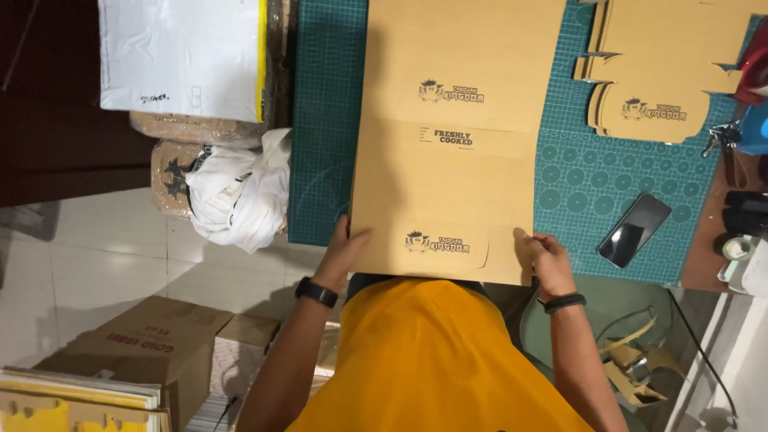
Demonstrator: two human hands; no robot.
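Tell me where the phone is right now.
In the head view, the black phone lies screen-up on the green cutting mat, right of the flat cardboard sheet and just beyond the right hand.

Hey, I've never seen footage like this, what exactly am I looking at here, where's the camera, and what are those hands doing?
There is one picture, taken by a camera worn on a person's head and pointing down, so you see their orange shirt and both bare arms from above. No machine is involved.

The left hand and right hand each grip a bottom corner of a large flat brown cardboard sheet with printed logos, which lies on a green cutting mat.

To the right on the mat sit a stack of cut cardboard blanks and a dark phone. To the left are a white parcel bag and bunched white plastic. Lower left, on the tiled floor, stands a brown carton.
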